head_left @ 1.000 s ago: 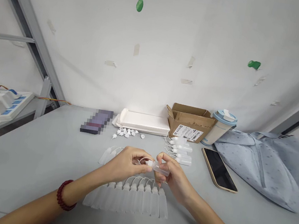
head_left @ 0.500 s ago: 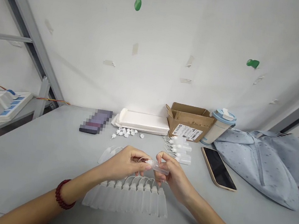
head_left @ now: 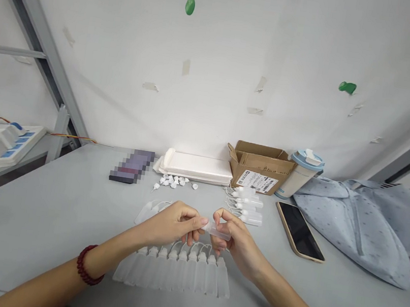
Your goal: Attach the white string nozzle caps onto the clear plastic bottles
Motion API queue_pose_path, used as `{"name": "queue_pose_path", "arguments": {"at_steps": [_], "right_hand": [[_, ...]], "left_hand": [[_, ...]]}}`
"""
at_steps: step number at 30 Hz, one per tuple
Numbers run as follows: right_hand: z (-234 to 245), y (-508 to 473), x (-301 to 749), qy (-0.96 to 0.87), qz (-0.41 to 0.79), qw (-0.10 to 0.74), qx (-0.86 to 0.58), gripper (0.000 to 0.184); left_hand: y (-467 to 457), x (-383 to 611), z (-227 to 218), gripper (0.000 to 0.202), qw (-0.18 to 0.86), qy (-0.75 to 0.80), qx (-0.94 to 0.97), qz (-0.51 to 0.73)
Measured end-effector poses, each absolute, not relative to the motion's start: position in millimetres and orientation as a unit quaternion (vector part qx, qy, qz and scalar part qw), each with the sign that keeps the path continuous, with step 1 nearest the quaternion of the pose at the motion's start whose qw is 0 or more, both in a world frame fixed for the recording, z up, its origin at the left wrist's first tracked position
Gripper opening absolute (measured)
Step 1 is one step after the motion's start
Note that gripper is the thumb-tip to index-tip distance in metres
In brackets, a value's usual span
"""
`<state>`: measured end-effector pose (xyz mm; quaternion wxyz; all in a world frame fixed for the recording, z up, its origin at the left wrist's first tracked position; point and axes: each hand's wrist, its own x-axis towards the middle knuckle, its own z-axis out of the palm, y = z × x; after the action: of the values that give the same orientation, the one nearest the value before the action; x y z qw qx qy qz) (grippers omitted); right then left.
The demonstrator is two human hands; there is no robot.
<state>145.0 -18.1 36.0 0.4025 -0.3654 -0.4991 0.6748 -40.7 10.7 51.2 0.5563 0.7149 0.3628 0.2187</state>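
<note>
Both hands meet above the grey table (head_left: pixel 45 212). My right hand (head_left: pixel 238 240) is closed around a small translucent squeeze bottle (head_left: pixel 219 232), held sideways. My left hand (head_left: pixel 173 223) pinches the bottle's neck end, where its tethered cap sits; the fingertips hide the cap. Just below the hands lies a row of several translucent bottles (head_left: pixel 175 271) side by side with caps looped on tethers. Another bottle (head_left: pixel 146 212) lies to the left of my left hand. A red bead bracelet is on my left wrist.
Several capped bottles (head_left: pixel 249 207) lie behind my right hand, and loose white caps (head_left: pixel 173 181) behind the left. Further back are stacked white trays (head_left: pixel 197 167), a cardboard box (head_left: pixel 260 168), a lidded cup (head_left: pixel 300 174), a phone (head_left: pixel 300 231), blue cloth (head_left: pixel 364 223) and a dark flat object (head_left: pixel 131 166).
My left fingertips have closed in over the bottle's cap end, which showed white before and is now covered. The hands have otherwise stayed in place.
</note>
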Motion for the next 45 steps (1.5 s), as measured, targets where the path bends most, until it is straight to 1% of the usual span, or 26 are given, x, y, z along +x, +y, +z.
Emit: {"name": "queue_pose_path", "arguments": {"at_steps": [9,14,16,18,21,23,25,30,35,37,39,42,45], "right_hand": [[39.1,-19.2,145.3,-0.484,0.687,0.403,-0.362,0.008],[39.4,-17.9,145.0,-0.475,0.688,0.406,-0.37,0.011],[39.0,-17.5,144.9,-0.488,0.663,0.416,-0.386,0.014],[38.1,-17.1,145.3,-0.529,0.599,0.433,-0.417,0.017],[35.0,-17.0,146.6,-0.635,0.425,0.447,-0.464,0.019],[32.0,-17.4,147.5,-0.701,0.312,0.441,-0.466,0.021],[28.6,-17.8,148.2,-0.747,0.228,0.436,-0.447,0.021],[21.5,-16.3,149.7,-0.799,0.067,0.443,-0.4,0.023],[18.4,-14.1,151.1,-0.82,-0.035,0.433,-0.373,0.018],[18.7,-14.7,151.4,-0.821,-0.045,0.431,-0.371,0.016],[20.6,-16.3,151.4,-0.816,-0.023,0.431,-0.384,0.016],[26.3,-19.7,150.0,-0.796,0.075,0.422,-0.428,0.018],[31.6,-22.3,147.1,-0.757,0.191,0.404,-0.476,0.03]], "left_hand": [[8.8,-42.4,57.5,0.023,0.541,0.366,0.715,0.251],[7.6,-40.3,53.3,0.021,0.517,0.38,0.713,0.283],[7.9,-39.9,53.0,0.021,0.52,0.384,0.704,0.293],[9.2,-40.2,53.6,0.022,0.523,0.392,0.694,0.304],[12.7,-41.6,54.9,0.026,0.526,0.405,0.678,0.315],[14.9,-42.6,55.2,0.029,0.55,0.411,0.656,0.315],[16.4,-43.2,55.0,0.034,0.593,0.41,0.624,0.301],[15.3,-44.3,54.8,0.043,0.686,0.384,0.573,0.231],[13.4,-45.2,55.9,0.045,0.693,0.381,0.564,0.238],[13.8,-45.0,54.8,0.043,0.687,0.381,0.568,0.244],[14.5,-44.3,53.1,0.041,0.673,0.378,0.583,0.253],[15.0,-42.8,50.3,0.038,0.614,0.378,0.637,0.272],[15.2,-41.4,48.6,0.028,0.552,0.4,0.674,0.285]]}}
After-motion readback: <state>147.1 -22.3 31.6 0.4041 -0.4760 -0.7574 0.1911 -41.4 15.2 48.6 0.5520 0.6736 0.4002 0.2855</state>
